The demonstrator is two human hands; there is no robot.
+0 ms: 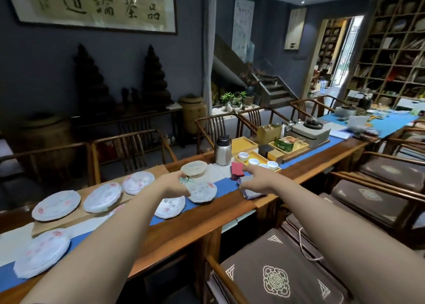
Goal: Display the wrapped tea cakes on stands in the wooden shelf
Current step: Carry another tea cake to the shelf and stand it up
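Observation:
Several round paper-wrapped tea cakes lie along the long wooden table (207,220), some on a blue runner (225,184). My left hand (176,184) reaches over one wrapped cake (203,191) with fingers spread, touching its near-left edge. Another cake (170,207) lies just under that wrist. A further cake (194,168) sits beyond, paler and tilted. My right hand (253,179) hovers to the right of the cake with fingers extended, above a dark folded cloth (251,192). The wooden shelf (391,50) stands far off along the right wall.
A steel thermos (223,150), yellow trays with white cups (257,162), a red cloth (236,169) and a grey tea tray (310,131) crowd the table's far part. Wooden chairs with dark cushions (276,278) stand close on my side; more chairs line the far side.

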